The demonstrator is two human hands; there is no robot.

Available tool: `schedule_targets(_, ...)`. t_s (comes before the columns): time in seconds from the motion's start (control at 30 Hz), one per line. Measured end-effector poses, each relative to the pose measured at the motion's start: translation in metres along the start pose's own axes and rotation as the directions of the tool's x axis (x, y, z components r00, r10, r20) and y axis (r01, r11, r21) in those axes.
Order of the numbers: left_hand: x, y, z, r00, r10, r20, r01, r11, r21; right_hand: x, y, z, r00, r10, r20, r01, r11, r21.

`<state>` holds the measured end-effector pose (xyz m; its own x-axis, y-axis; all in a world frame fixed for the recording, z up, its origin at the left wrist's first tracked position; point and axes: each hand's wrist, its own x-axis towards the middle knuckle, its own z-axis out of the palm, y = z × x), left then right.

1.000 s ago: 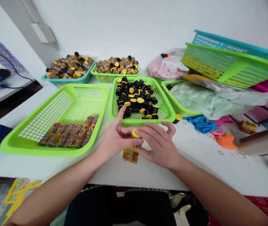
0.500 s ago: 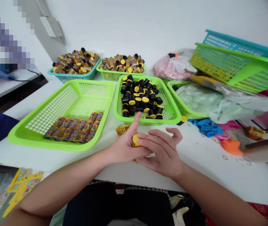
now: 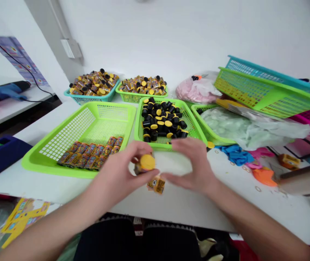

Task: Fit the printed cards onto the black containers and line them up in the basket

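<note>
My left hand point(image 3: 122, 168) is closed around a small canister with a round yellow cap point(image 3: 147, 162), the cap facing up. My right hand point(image 3: 195, 165) is off the canister, slightly blurred, with thumb and fingers wide apart and nothing between them. Just below the tip of the right thumb is a small yellow printed label point(image 3: 156, 184); whether they touch I cannot tell. Ahead of my hands, a green basket point(image 3: 202, 139) holds many black canisters with yellow caps. To the left, a larger green basket point(image 3: 32, 157) contains rows of canisters in printed wraps point(image 3: 89, 154).
At the back, a blue basket point(image 3: 89, 99) and a green basket point(image 3: 141, 98) are heaped with wrapped canisters. Stacked baskets point(image 3: 266, 90) and plastic bags point(image 3: 242, 125) crowd the right. Balloons point(image 3: 264, 175) and a beige fan point(image 3: 304, 181) lie nearer. A blue tape dispenser point(image 3: 5, 156) stands left.
My hands were together around the yellow-capped canister. They have parted: the left has moved left with the canister, and the right has opened. The view has tilted slightly up.
</note>
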<state>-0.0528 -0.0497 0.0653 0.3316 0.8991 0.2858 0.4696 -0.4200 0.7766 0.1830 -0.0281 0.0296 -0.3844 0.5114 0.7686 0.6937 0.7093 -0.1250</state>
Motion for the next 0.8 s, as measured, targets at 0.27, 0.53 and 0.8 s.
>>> schedule_targets(0.27, 0.054, -0.061, -0.1, 0.953, -0.302, -0.027, 0.278, 0.836, 0.473, 0.07, 0.096, 0.036, 0.288, 0.637, 0.715, -0.301, 0.769, -0.564)
schedule_targets(0.53, 0.093, -0.114, -0.097, 0.886, -0.463, 0.001, 0.329, 0.631, 0.702, 0.074, 0.083, 0.061, 0.341, 0.635, 0.694, -0.281, 0.773, -0.569)
schedule_targets(0.8, 0.09, -0.11, -0.095, 0.834, -0.549, 0.051, 0.301, 0.531, 0.792, 0.042, 0.076, 0.012, 0.687, 0.675, 0.268, -0.67, 0.732, -0.125)
